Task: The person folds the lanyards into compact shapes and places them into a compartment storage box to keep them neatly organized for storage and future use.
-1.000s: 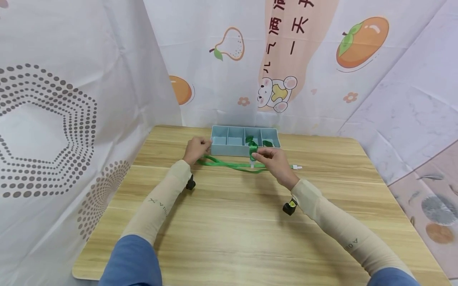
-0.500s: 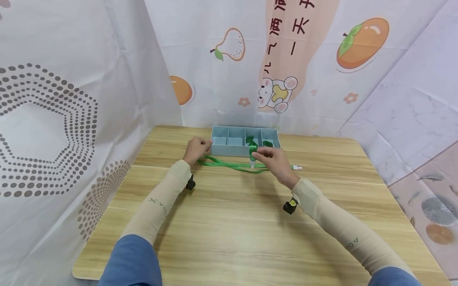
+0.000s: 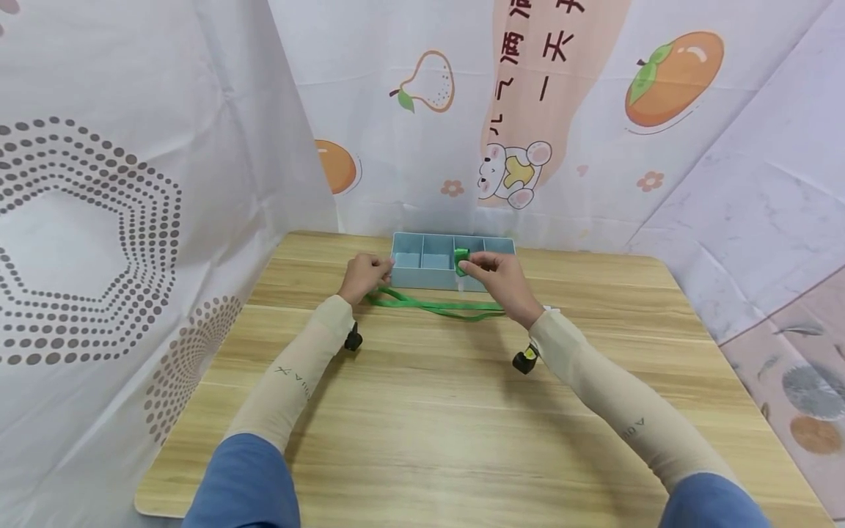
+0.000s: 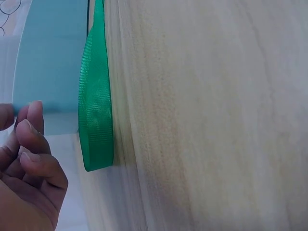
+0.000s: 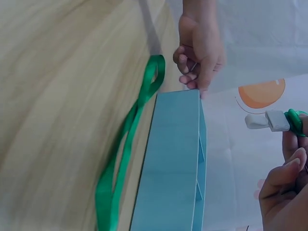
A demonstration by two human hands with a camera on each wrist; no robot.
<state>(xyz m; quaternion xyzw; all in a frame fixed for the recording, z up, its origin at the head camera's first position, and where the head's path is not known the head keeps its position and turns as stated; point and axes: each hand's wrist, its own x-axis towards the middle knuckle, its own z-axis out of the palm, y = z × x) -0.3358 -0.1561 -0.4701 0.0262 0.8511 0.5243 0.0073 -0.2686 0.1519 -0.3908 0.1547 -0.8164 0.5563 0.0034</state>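
Observation:
My left hand (image 3: 365,276) grips the left end of a blue-grey box (image 3: 422,278) with compartments, thumb and fingertips at its rim in the right wrist view. My right hand (image 3: 507,284) pinches a bundled green lanyard (image 3: 461,261) above the box's front wall, overlapping the third compartment in the head view. A white plastic clip (image 5: 276,120) sticks out from that bundle. Along the front of the box a second green lanyard (image 3: 422,303) lies stretched out on the table, its looped end (image 4: 97,120) near the left hand. The right hand hides most of the fourth compartment.
The box stands at the back of a wooden table (image 3: 422,433), close to a printed curtain (image 3: 409,169). Dark wrist cameras hang under the left wrist (image 3: 353,339) and right wrist (image 3: 526,360). A white end piece (image 3: 551,309) lies beside the right wrist.
My right hand has lifted the bundled lanyard from in front of the box up and toward its third compartment. The left hand keeps its place at the box's left end.

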